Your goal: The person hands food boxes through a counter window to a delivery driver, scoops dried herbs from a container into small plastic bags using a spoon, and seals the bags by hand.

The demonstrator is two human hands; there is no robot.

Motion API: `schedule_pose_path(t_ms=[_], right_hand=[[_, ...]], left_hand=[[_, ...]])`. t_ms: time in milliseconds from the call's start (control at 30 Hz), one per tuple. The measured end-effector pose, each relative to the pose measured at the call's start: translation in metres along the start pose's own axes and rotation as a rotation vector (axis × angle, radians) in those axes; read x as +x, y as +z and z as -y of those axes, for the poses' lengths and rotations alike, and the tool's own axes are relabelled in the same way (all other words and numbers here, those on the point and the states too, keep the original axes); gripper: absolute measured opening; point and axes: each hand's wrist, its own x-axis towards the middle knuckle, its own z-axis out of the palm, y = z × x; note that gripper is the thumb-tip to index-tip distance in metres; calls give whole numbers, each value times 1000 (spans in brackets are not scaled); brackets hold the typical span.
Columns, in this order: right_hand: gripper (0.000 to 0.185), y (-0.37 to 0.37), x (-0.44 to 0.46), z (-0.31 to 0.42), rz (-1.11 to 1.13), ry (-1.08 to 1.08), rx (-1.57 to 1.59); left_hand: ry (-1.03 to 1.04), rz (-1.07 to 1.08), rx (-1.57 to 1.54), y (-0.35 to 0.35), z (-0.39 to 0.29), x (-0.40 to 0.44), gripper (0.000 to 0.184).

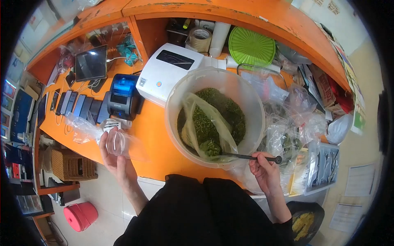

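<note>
My right hand (266, 169) is closed around the black handle of a scoop (246, 156), near its knobbed end. The scoop's head lies inside a large translucent bucket (174, 131) and is heaped with green, moss-like shredded material (211, 147). More of that material (215, 98) fills the bucket's bottom, with a clear plastic liner (193, 108) folded across it. To the left of the bucket, my left hand (117, 162) grips a clear plastic bag (137, 149). A clear round cup-like piece (117, 142) shows at the bag, between thumb and fingers.
Behind the bucket stand a white label printer (170, 67) and a green lid (252, 47). Left along the orange counter are a small black-and-blue printer (123, 96), several phones (84, 106) and a tablet (91, 62). Plastic bags (283, 135) and a grey crate (326, 168) crowd the right.
</note>
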Motion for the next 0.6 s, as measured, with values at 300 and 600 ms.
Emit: schedule_pose_path(t_ms=[300, 600], right_hand=[[21, -2, -4, 1, -10, -29, -59], [21, 0, 3, 8, 2, 41, -55]], left_hand=[[-16, -53, -66, 4, -4, -2, 77], [-37, -68, -35, 5, -5, -2, 81]])
